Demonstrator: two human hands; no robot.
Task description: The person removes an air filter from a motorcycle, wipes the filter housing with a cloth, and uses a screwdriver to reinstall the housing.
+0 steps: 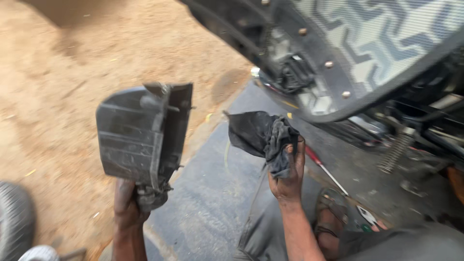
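My left hand [126, 205] grips the lower end of a dusty black plastic housing [140, 133], held upright over the sandy ground with its ribbed hollow side facing me. My right hand [289, 176] holds up a crumpled dark rag [258, 135] beside it; the two do not touch. A raised vehicle seat [367, 43] with a grey patterned cover and metal studs hangs above and to the right of the rag.
A red-handled screwdriver [323, 166] lies on the dark mat [212, 193] near a sandalled foot [333, 220]. A coil spring [395, 152] and greasy frame parts sit at right. A tyre [14, 220] shows at bottom left on sandy ground [72, 58].
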